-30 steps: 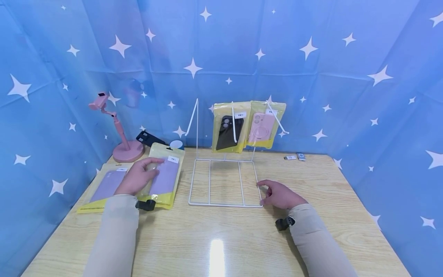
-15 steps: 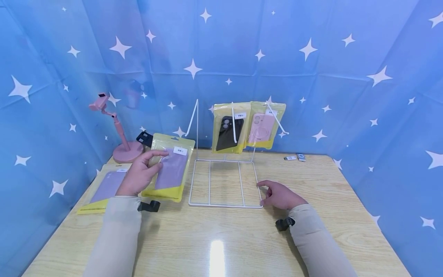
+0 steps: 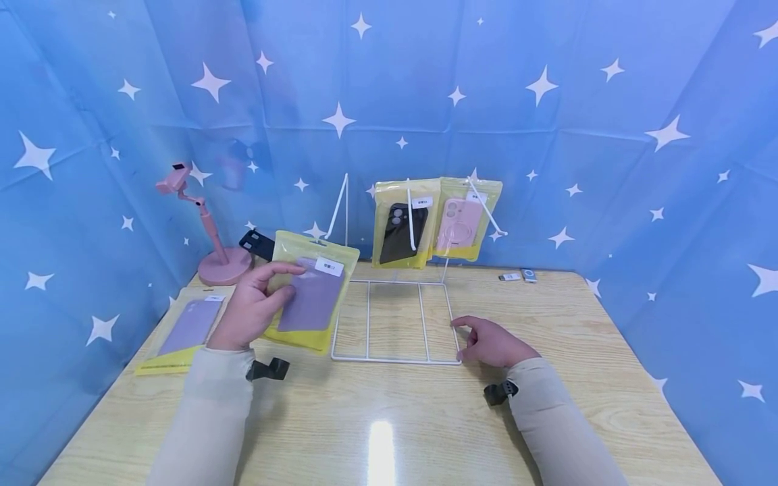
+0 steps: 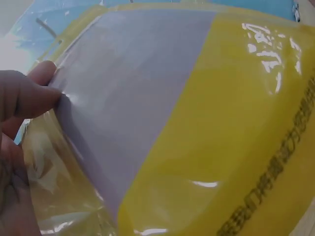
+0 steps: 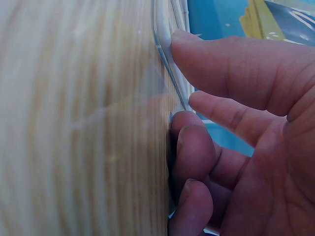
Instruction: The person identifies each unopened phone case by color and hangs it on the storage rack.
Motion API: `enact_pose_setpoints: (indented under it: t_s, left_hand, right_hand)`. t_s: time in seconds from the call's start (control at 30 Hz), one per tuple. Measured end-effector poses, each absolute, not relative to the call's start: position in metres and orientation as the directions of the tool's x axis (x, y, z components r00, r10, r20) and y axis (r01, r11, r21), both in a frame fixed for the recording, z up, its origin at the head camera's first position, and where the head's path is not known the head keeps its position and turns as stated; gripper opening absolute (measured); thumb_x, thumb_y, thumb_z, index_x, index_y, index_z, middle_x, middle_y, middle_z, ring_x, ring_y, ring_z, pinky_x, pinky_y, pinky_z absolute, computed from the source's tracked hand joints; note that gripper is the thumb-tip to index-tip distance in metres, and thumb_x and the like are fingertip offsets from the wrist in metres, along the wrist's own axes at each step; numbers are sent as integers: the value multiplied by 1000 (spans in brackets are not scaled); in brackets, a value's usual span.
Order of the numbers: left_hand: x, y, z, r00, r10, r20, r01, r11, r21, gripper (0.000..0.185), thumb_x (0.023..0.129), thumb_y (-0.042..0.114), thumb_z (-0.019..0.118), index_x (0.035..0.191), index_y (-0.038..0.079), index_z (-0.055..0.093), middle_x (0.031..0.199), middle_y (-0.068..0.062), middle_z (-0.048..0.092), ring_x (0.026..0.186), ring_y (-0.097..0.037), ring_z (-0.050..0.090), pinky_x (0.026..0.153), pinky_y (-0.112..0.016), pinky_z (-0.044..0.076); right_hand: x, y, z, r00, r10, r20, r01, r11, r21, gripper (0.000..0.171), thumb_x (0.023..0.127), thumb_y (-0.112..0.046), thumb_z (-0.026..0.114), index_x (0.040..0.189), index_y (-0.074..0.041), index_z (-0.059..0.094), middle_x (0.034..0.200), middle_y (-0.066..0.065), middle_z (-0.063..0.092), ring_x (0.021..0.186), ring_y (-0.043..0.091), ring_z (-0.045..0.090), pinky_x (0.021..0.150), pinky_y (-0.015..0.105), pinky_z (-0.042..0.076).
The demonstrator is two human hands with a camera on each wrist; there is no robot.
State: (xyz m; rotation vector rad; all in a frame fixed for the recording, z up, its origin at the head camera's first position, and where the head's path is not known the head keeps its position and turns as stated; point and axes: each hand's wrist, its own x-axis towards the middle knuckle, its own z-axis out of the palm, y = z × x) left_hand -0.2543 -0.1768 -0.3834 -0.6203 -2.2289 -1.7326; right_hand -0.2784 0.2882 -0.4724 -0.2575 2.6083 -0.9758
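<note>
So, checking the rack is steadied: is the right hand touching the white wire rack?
Touching: the right wrist view shows the right hand's fingers against the white wire rack.

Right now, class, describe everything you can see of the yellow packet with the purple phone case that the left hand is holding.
The yellow packet is a glossy plastic pouch with a clear front window showing a pale purple phone case inside, a small white label near its top and a yellow band with dark print along its bottom. It is lifted off the wooden table and tilted, its top towards the white wire rack. The left hand pinches its left edge, thumb on the front. Nothing else touches it.
</note>
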Motion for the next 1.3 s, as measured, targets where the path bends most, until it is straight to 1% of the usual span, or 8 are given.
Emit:
enact_pose_setpoints:
  t_s: [0.33,0.57,0.83,0.93,1.03,1.1,1.17,1.3]
  left_hand:
    - [-242,-169,-374,-842,209,498,530,147,835,30,98,-10,59,122,3,72,129,16,69,40,-14,28,38,-29,28]
    - [-235,-163,-368,-816,222,534,562,84,823,35,97,-14,59,124,5,71,124,11,70,39,-17,28,36,-30,26]
    - [-235,-161,-370,-823,256,508,538,63,840,39,99,-13,57,132,5,66,135,11,64,42,-17,29,42,-30,33]
    - [-236,-161,-371,-832,266,487,520,67,852,39,100,-11,57,135,6,65,139,9,61,44,-12,32,47,-25,38]
    - [-238,-161,-371,-841,275,466,500,65,863,40,101,-10,57,137,5,64,143,7,59,55,-7,51,62,-19,53]
    - [-239,-161,-372,-844,278,458,492,61,869,40,101,-9,56,138,4,63,144,7,58,68,-8,62,72,-19,58]
    - [-240,-160,-373,-848,282,449,480,49,876,40,101,-9,56,138,4,62,145,6,57,85,-11,69,83,-25,61]
    - [-242,-159,-374,-851,283,442,469,31,883,40,101,-9,57,139,4,61,148,6,55,92,-11,69,83,-25,61]
  right_hand:
    - [-278,288,-471,-927,-281,-249,-47,745,-665,69,88,-16,85,151,-12,56,86,7,58,72,22,50,61,35,43]
    - [-278,288,-471,-927,-277,-252,-41,743,-668,69,88,-15,85,151,-13,56,85,6,58,72,22,50,62,35,43]
    - [-277,287,-470,-928,-273,-253,-38,746,-665,68,89,-15,85,151,-12,56,86,7,58,73,22,51,62,35,43]
    - [-277,287,-470,-930,-264,-256,-33,753,-657,68,89,-15,85,150,-13,56,87,7,59,73,23,52,62,35,43]
    - [-277,286,-469,-932,-255,-256,-27,756,-654,68,89,-15,85,150,-14,57,88,7,59,74,23,52,63,35,44]
    - [-277,286,-469,-933,-257,-253,-31,757,-653,68,89,-15,85,150,-13,56,87,7,59,74,23,52,62,36,44]
    - [-277,286,-469,-933,-258,-252,-33,756,-653,68,89,-14,85,150,-13,57,87,7,59,74,23,52,62,35,43]
    - [-277,287,-470,-932,-259,-253,-35,759,-650,67,89,-15,84,150,-13,57,88,7,59,74,23,52,63,35,43]
